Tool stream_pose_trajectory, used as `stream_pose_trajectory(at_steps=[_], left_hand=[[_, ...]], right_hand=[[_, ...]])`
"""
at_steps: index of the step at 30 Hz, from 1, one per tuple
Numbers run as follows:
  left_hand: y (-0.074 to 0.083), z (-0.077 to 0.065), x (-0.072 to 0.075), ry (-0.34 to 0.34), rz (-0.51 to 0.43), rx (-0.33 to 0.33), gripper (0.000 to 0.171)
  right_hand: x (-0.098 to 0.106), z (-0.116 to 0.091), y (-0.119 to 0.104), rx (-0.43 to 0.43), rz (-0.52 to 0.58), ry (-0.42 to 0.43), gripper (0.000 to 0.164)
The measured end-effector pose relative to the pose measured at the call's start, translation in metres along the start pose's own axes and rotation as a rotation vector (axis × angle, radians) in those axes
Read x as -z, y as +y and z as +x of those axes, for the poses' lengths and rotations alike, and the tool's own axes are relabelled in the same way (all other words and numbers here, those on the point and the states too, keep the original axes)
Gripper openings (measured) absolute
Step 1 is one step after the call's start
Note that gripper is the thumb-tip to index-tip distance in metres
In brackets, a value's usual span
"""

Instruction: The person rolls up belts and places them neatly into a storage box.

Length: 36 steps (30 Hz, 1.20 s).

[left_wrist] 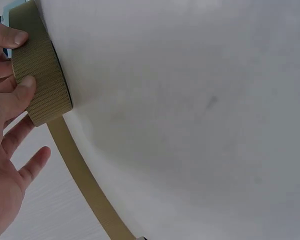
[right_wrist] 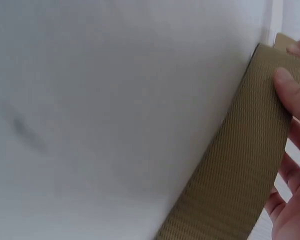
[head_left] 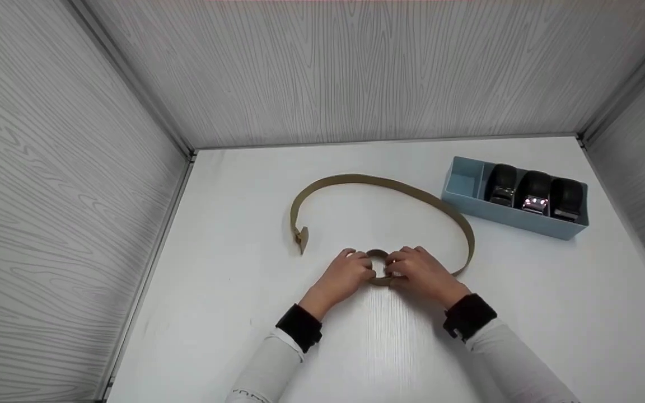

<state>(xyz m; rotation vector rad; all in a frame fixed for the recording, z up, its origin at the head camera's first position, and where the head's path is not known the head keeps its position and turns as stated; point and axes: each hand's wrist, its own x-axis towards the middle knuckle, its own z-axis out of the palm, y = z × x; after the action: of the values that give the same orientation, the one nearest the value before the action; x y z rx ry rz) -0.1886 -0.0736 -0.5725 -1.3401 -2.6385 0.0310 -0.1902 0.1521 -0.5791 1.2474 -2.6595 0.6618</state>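
A tan woven belt (head_left: 356, 178) lies in a wide curve on the white table. Its near end is bent into a small ring between both hands, and its far end, at the left, has a folded pointed tip. My left hand (head_left: 346, 274) grips the ring's left side; in the left wrist view, thumb and fingers hold the curled webbing (left_wrist: 42, 70). On the ring's other side, my right hand (head_left: 420, 271) pinches the belt, its thumb against the ribbed strap (right_wrist: 230, 160) in the right wrist view. The fingers partly hide the ring in the head view.
At the back right stands a light blue divided box (head_left: 513, 221). Three rolled black belts with shiny metal buckles (head_left: 535, 192) fill its right compartments; its leftmost compartment (head_left: 462, 186) holds nothing. Grey wood-grain panels (head_left: 356, 73) enclose the table's back and sides.
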Motion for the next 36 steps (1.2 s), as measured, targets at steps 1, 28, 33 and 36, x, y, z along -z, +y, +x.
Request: stream_pose_trajectory(at_steps=[1, 28, 33, 36], left_hand=[[-0.002, 0.0, 0.0, -0.001, -0.007, -0.007, 0.022], [0.004, 0.003, 0.001, 0.007, -0.007, 0.02, 0.02], [0.014, 0.001, -0.002, 0.037, -0.011, 0.049, 0.015], [0.016, 0.001, -0.004, 0.054, -0.022, 0.065, 0.014]], right_hand=[[0.0, 0.0, 0.001, 0.006, 0.002, 0.003, 0.012], [0.003, 0.003, -0.005, -0.02, 0.035, 0.016, 0.019], [-0.003, 0.006, -0.013, -0.028, 0.006, 0.041, 0.014], [-0.003, 0.007, -0.014, -0.024, 0.001, 0.029, 0.013]])
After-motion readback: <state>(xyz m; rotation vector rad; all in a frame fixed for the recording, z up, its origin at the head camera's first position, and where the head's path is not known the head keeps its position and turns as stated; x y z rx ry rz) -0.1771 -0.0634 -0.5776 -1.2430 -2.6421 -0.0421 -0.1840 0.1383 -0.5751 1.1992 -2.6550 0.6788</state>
